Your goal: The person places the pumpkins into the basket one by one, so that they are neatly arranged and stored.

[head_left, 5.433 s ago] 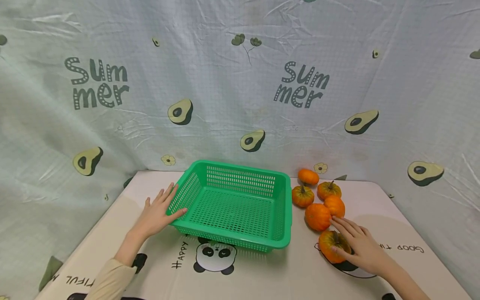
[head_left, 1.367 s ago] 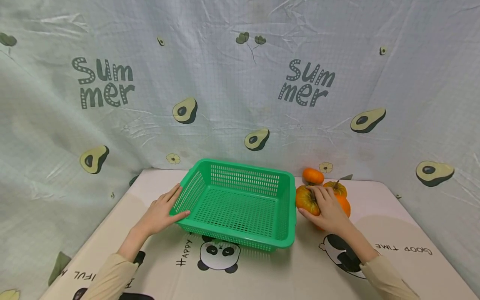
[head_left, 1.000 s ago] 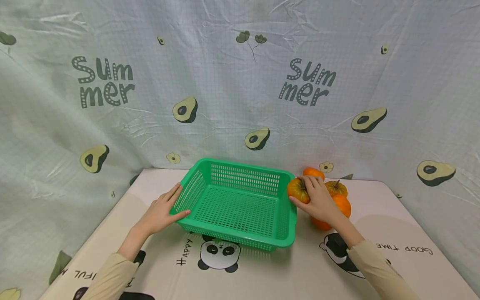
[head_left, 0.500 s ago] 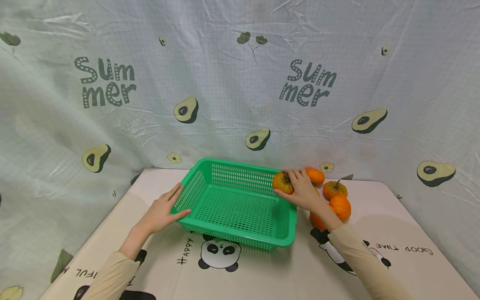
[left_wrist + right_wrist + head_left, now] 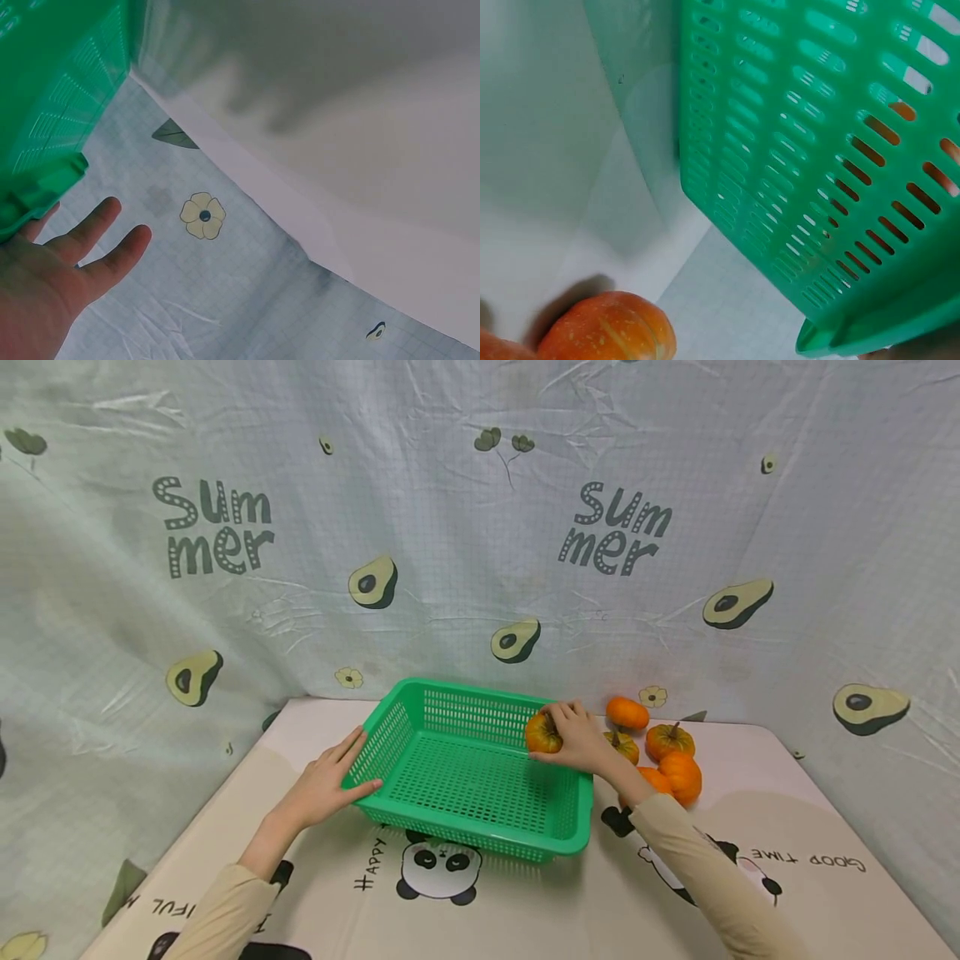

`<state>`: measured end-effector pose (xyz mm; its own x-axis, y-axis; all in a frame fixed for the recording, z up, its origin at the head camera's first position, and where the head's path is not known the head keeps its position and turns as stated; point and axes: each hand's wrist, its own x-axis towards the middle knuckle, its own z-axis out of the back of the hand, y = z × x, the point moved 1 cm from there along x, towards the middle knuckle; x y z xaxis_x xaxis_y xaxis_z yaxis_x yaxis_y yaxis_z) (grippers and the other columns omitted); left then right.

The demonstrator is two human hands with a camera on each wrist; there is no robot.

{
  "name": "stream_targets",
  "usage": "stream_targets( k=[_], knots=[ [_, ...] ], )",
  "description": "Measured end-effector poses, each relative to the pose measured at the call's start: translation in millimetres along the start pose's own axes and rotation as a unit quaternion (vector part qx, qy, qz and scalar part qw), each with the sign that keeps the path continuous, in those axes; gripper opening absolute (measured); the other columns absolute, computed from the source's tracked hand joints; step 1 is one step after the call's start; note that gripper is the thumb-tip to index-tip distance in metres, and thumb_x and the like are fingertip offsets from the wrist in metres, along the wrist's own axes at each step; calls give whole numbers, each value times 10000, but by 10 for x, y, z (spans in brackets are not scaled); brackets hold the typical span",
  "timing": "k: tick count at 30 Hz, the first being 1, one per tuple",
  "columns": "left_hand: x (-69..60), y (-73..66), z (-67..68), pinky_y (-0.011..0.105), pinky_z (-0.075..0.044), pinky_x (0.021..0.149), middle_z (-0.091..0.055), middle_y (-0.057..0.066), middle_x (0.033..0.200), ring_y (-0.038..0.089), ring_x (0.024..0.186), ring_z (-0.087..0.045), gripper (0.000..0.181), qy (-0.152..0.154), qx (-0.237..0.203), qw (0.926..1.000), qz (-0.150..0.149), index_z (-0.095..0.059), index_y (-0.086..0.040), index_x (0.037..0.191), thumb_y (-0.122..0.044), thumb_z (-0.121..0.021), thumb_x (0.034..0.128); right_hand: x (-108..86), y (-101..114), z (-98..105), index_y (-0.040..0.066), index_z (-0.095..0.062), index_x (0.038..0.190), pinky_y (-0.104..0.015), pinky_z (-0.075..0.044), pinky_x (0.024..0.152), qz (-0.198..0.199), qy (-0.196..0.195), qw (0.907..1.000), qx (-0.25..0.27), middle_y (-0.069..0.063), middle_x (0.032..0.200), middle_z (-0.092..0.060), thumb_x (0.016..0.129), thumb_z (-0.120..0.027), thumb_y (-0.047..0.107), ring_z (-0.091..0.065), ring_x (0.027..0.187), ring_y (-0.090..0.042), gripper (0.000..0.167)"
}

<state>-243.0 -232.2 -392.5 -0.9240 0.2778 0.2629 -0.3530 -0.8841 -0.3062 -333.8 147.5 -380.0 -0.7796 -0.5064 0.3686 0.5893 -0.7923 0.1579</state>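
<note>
My right hand [image 5: 581, 739] grips a small pumpkin [image 5: 542, 733], mottled orange and green, inside the back right part of a green plastic basket [image 5: 465, 837]. Whether the pumpkin touches the basket floor I cannot tell. My left hand [image 5: 318, 785] rests at the basket's left rim, thumb over the edge and fingers spread along the outside. In the left wrist view those fingers [image 5: 124, 255] look straight, close to the green rim [image 5: 45, 187]. The right wrist view shows the slotted basket wall [image 5: 750, 172]; the held pumpkin shows only as orange through the slots.
Several more pumpkins stand right of the basket: a plain orange one [image 5: 627, 713] at the back, a mottled one [image 5: 670, 741], and an orange one [image 5: 682, 778] nearer. A patterned cloth [image 5: 450, 527] hangs behind the pale table [image 5: 517, 910].
My right hand has taken the mottled pumpkin from the front right of the table and carried it left over the basket's right rim. The left hand keeps its place at the left rim.
</note>
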Motion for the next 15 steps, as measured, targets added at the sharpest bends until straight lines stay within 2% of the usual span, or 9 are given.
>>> stream_targets(
  k=[5,11,15],
  knots=[
    [3,11,2,617,-327,887,-207,174,1472,445,1247,-321,803,-15,16,10000,-16,-220,-17,1414,-486,-523,836,69,6,-23,97,-474,1177,-465,-336,815,60,561,9984,-43,-48,1029,-534,682,-671,552,-405,947,-258,701],
    [11,16,-1,623,-324,884,-202,169,1474,443,1248,-320,803,-1,23,10000,-33,-217,-22,1416,-486,-523,836,133,-1,-50,99,-456,1198,-478,-325,856,51,1188,9926,-240,-71,1156,-539,677,-688,528,-413,1021,-273,714],
    [11,9,-4,627,-322,880,-204,168,1474,441,1250,-317,805,13,31,10000,-22,-218,-21,1415,-487,-525,835,166,-11,-83,117,-452,1198,-490,-317,864,115,1546,9868,-463,-78,1163,-532,676,-694,517,-396,1023,-265,701]
  ],
)
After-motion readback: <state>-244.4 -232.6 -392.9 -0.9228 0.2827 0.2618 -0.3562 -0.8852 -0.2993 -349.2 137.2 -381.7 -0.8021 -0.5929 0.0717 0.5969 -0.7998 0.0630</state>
